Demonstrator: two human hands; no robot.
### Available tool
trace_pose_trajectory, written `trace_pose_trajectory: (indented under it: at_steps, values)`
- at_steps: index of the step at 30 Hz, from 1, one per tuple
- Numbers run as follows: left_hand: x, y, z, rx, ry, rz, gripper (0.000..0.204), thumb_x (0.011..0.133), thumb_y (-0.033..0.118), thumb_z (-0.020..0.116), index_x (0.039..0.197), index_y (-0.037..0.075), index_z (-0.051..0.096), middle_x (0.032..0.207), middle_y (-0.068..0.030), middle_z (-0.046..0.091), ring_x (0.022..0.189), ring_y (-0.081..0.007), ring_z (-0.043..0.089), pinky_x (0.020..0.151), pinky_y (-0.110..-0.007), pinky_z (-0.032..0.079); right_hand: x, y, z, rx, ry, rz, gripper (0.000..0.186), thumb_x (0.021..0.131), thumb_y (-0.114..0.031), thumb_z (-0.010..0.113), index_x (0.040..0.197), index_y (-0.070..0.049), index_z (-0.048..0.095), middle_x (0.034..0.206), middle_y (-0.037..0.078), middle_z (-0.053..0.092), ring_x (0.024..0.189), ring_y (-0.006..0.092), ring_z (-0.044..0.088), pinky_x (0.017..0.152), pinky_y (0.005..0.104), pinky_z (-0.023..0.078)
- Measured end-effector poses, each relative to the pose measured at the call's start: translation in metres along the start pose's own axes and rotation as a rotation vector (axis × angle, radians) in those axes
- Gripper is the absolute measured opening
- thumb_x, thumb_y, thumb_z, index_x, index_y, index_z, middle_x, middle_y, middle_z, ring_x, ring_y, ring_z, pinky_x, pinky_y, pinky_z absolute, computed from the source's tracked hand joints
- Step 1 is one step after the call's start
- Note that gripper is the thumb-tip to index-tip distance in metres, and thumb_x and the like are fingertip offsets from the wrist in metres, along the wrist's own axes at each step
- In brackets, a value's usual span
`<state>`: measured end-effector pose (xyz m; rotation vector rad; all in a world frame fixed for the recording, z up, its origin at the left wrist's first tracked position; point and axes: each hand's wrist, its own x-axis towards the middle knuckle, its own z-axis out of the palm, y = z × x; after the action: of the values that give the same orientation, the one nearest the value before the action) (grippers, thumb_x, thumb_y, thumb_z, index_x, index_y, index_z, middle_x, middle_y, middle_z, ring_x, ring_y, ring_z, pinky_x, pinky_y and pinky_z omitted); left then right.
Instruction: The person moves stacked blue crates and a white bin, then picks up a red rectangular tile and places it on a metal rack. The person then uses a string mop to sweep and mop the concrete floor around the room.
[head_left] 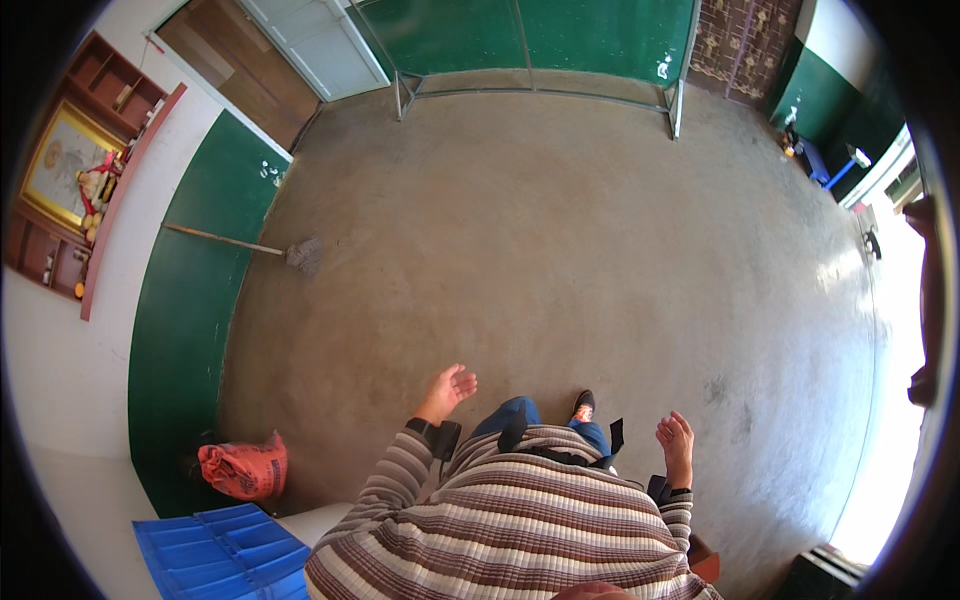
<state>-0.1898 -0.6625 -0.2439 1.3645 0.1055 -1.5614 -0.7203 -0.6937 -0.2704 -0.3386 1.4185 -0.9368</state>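
Note:
My left hand (446, 394) is held out in front of my body over the floor, its fingers loosely apart and nothing in it. On the other side, my right hand (677, 440) is raised with the fingers spread a little, also holding nothing. Dark bands sit on both wrists. Between the hands are my striped sweater (540, 500), blue jeans and one dark shoe (584, 402) on the concrete floor (540, 250). Neither hand touches any object. A mop (303, 255) with a wooden handle leans against the green-painted wall, ahead and to the left.
An orange-red sack (245, 468) and a blue ridged panel (225, 552) lie at the lower left. A metal frame (535, 92) stands along the far wall, beside a door (315, 45). At the far right is a blue platform scale (815, 165), near a bright doorway (890, 380).

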Motion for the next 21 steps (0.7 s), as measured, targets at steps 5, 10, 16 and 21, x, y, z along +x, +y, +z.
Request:
trace_pose_trajectory:
  at_steps: [5, 10, 16, 21]
  values:
    - [-0.022, -0.006, -0.019, -0.141, 0.102, 0.128, 0.024, 0.093, 0.025, 0.051, 0.105, 0.005, 0.051, 0.095, -0.0176, 0.063, 0.088, -0.0286, 0.062, 0.084, -0.044, 0.051, 0.098, -0.076, 0.057, -0.198, -0.159, -0.049, 0.038, 0.087, -0.02, 0.058, 0.12, -0.003, 0.052, 0.093, 0.005, 0.063, 0.083, 0.0153, 0.062, 0.072, 0.0275, 0.052]
    - [-0.007, -0.001, -0.053, -0.384, 0.238, 0.16, 0.022, 0.093, 0.023, 0.052, 0.105, 0.005, 0.051, 0.094, -0.0171, 0.063, 0.087, -0.03, 0.062, 0.085, -0.045, 0.05, 0.184, -0.106, 0.163, -0.356, -0.301, 0.043, 0.039, 0.086, -0.019, 0.059, 0.119, -0.002, 0.052, 0.094, 0.006, 0.063, 0.084, 0.0164, 0.062, 0.073, 0.0284, 0.052]
    - [0.067, 0.052, -0.078, -0.586, 0.321, 0.205, 0.018, 0.093, 0.021, 0.051, 0.101, 0.005, 0.053, 0.092, -0.0175, 0.063, 0.085, -0.0317, 0.062, 0.084, -0.046, 0.051, 0.222, -0.115, 0.311, -0.511, -0.426, 0.132, 0.038, 0.086, -0.017, 0.06, 0.118, 0.0, 0.052, 0.093, 0.007, 0.063, 0.082, 0.0164, 0.061, 0.072, 0.0283, 0.052]
    - [0.142, 0.169, -0.046, -0.385, 0.192, 0.225, 0.023, 0.091, 0.019, 0.055, 0.106, 0.002, 0.052, 0.09, -0.0151, 0.063, 0.084, -0.0268, 0.063, 0.081, -0.04, 0.053, 0.246, -0.147, 0.401, -0.545, -0.458, 0.117, 0.036, 0.084, -0.014, 0.061, 0.116, 0.001, 0.053, 0.088, 0.008, 0.064, 0.077, 0.0152, 0.062, 0.067, 0.0267, 0.052]
